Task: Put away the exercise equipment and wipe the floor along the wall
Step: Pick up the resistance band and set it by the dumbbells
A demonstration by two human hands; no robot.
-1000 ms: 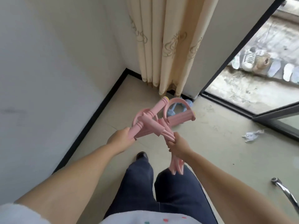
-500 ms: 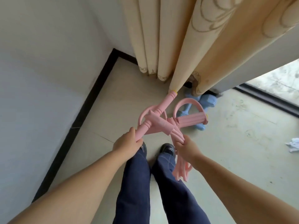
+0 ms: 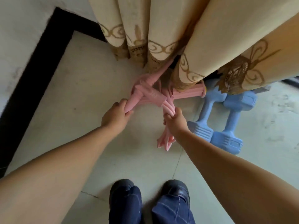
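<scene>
A pink pedal resistance puller [image 3: 151, 93] hangs low over the floor, its far end tucked under the cream curtain [image 3: 202, 38]. My left hand [image 3: 115, 116] grips one pink handle bar. My right hand [image 3: 175, 121] grips the bundle of pink elastic tubes, whose loose ends dangle below it. Two blue dumbbells [image 3: 226, 123] lie on the tiled floor just right of my right hand, partly under the curtain hem.
The white wall [image 3: 24, 38] with its black skirting board [image 3: 32, 75] runs along the left and turns at the corner behind the curtain. My two dark shoes [image 3: 124, 196] stand on the pale floor tiles near the bottom edge.
I have bent lower and moved toward the corner. The pink puller went down and forward, its top end now under the curtain. Both hands keep their grips.
</scene>
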